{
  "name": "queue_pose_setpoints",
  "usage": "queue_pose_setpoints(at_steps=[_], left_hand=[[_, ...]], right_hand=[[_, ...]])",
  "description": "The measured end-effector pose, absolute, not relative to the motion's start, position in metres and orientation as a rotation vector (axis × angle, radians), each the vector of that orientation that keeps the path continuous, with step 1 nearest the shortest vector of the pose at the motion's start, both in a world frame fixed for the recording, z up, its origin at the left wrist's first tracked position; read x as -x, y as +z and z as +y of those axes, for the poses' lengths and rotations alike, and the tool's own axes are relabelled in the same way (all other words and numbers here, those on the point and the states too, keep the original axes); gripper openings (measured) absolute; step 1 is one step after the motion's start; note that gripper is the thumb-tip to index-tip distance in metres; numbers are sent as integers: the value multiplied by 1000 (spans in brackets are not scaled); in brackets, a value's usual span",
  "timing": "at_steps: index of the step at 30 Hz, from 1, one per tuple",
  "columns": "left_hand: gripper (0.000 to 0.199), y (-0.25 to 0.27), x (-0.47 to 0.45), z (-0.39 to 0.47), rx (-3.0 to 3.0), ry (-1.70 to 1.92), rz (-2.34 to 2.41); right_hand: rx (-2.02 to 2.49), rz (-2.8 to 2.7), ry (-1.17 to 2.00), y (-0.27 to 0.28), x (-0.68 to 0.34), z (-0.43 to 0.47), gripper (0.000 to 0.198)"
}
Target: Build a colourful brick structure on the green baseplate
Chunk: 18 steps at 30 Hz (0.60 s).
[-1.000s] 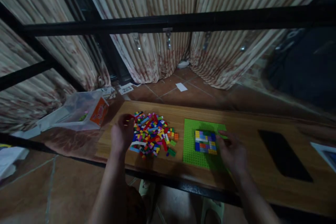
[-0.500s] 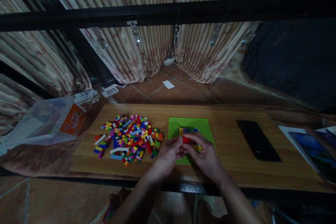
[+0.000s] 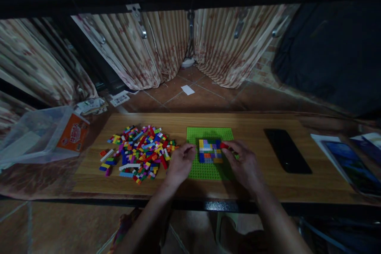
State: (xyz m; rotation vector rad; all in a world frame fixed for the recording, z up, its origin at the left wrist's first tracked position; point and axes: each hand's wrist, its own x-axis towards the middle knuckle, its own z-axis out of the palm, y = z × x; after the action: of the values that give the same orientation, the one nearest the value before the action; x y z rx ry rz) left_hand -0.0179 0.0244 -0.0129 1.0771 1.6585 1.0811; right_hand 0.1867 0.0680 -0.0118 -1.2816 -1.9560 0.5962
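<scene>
Right hand (image 3: 242, 161), red brick (image 3: 223, 145) in its pinch

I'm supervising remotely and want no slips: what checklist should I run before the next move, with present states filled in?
1. Red brick gripped by the right hand: ok, at the fingertips.
2. Left hand empty: cannot tell, fingertips too dark.
3. Multicoloured brick patch on the green baseplate: ok.
4. Loose bricks off the baseplate: ok, piled to its left.
5. Red brick seated on the patch: cannot tell.
</scene>
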Motion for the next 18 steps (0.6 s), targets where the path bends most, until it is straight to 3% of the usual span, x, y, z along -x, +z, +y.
queue_pose_setpoints(at_steps=[7,18], left_hand=[[26,-14,12,22,-1282,961,1790],[26,-7,5,18,-1412,800,1891]], right_hand=[[1172,-2131,661,-18,-168,60,19],[1132,-2229,483,-29,-143,61,15]])
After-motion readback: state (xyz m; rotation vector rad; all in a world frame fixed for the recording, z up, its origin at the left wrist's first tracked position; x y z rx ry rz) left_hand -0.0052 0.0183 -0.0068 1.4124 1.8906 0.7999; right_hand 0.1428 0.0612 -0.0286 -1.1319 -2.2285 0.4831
